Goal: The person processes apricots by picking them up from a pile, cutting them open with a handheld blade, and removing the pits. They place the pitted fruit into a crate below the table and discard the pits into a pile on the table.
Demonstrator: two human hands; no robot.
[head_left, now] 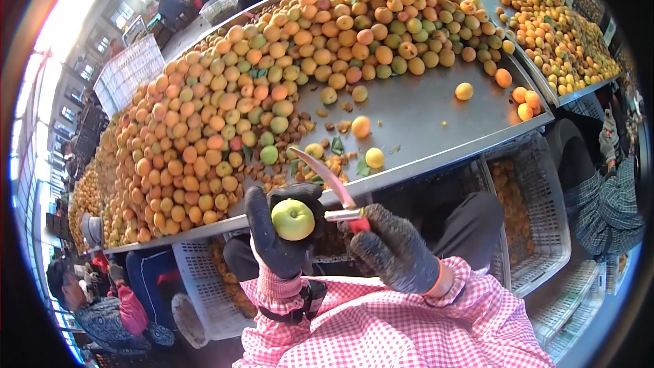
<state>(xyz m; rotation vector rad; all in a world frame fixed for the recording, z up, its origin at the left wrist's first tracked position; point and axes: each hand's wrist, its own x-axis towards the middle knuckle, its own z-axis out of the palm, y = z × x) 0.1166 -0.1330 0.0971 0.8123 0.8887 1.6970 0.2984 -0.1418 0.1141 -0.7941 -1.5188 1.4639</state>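
Note:
My left hand, in a dark glove, holds a green-yellow fruit with its stem dimple facing up. To its right, my right hand, also gloved, is closed round the red handle of a knife. The curved blade points up and left over the table edge, apart from the fruit. Beyond both hands, a large heap of orange and green fruit covers much of the metal table. Loose fruit, leaves and small brown pieces lie near its front edge.
Plastic crates stand below the table on the right, and another crate on the left. A person sits at lower left, another person at far right. A second table with fruit stands at upper right.

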